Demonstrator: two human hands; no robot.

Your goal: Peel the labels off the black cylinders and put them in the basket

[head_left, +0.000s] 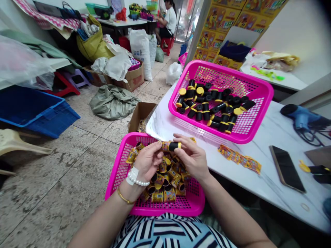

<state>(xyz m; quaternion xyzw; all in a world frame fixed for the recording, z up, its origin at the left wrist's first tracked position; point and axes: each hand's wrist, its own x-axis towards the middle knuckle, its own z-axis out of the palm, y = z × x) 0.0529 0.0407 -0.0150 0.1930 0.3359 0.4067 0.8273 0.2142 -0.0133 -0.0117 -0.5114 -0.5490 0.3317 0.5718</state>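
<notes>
Between my two hands, over the lower pink basket (113, 179), lies a small black tube (173, 146) with a yellow end. A printed yellow sleeve (164, 146) covers its left part. My left hand (148, 159) pinches the sleeve's left end between thumb and fingers. At the yellow end, my right hand (193, 158) grips the tube with thumb and fingertips. Beneath both hands, the basket holds many tubes wrapped in printed sleeves (157, 197). Farther off on the table, another pink basket (266, 103) contains bare black tubes with yellow ends (206, 112).
A strip of printed sleeves (240, 158) and a phone (287, 168) lie on the marble-look table (230, 182). A blue blower (305, 117) rests at right. An open carton (139, 112) and blue crate (38, 113) stand left. One person (169, 20) sits far back.
</notes>
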